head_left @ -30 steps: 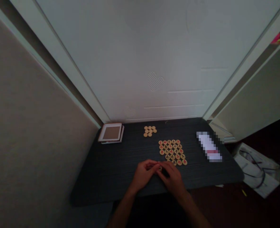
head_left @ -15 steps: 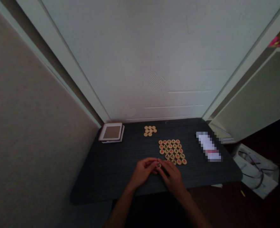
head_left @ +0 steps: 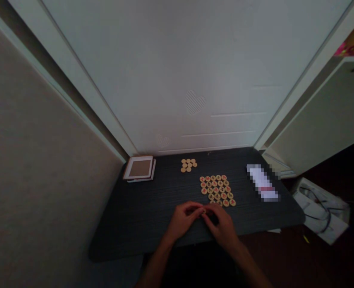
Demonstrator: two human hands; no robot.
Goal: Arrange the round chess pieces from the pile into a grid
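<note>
Between the fingertips of both hands is a small round wooden Chinese chess piece (head_left: 204, 212), mostly covered by the fingers. My left hand (head_left: 181, 220) closes on it from the left, thumb and fingers pinched. From the right, my right hand (head_left: 224, 225) pinches the same piece. Just beyond the hands lies a block of character-marked Chinese chess pieces (head_left: 216, 190) in rows, with red and black markings. Part of its nearest row is hidden by the right hand. Farther back sits a small group of pieces (head_left: 189, 165) whose upper faces look plain.
Everything stands on a dark table (head_left: 135, 220) against a white panel. A stacked tray or frame (head_left: 139, 168) lies at the back left. At the right is a blurred-out white item (head_left: 261, 182). Beyond the table's right edge, a white box with cables (head_left: 322, 212) rests on the floor.
Both hands have shifted slightly right and nearer to me. The held piece's marked face showed before; now fingers cover most of it. The camera view has moved a little.
</note>
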